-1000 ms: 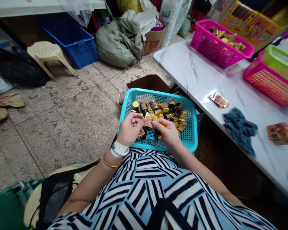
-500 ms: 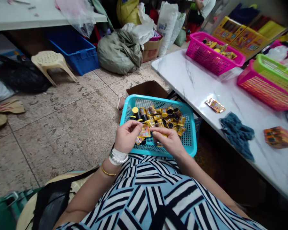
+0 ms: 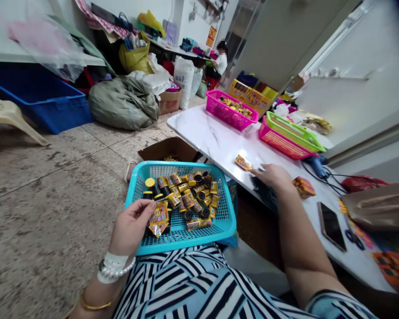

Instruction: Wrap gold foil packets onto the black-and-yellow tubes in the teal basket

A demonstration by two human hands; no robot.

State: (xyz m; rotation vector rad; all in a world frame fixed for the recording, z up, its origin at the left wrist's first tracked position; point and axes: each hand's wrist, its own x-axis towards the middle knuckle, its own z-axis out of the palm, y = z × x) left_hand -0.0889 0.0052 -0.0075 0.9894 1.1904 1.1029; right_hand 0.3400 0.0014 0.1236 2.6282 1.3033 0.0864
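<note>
My left hand (image 3: 130,228) pinches a printed yellow-orange plastic wrapper (image 3: 158,215) between thumb and fingers. It is over the near left side of a turquoise basket (image 3: 232,221) on my lap. Small black tubs with yellow lids, many in printed yellow wrappers (image 3: 188,198), lie in the basket. Stretched out over the marble-patterned table (image 3: 202,133), my right hand (image 3: 275,178) has its fingers extended. Its fingertips are close to some flat printed wrappers (image 3: 244,162); whether they touch is unclear. A dark teal cloth (image 3: 266,192) lies partly hidden beneath that hand.
On the table stand a pink basket of tubs (image 3: 216,106), stacked green and pink baskets (image 3: 282,144), a wrapper bundle (image 3: 304,187), a phone (image 3: 331,225) and scissors (image 3: 354,239). A cardboard box (image 3: 153,148) sits beyond my basket. Another person (image 3: 221,64) sits far off.
My right hand has left the basket and moved right, out over the table. My left hand keeps the wrapper above the basket. The view has tilted up and turned right.
</note>
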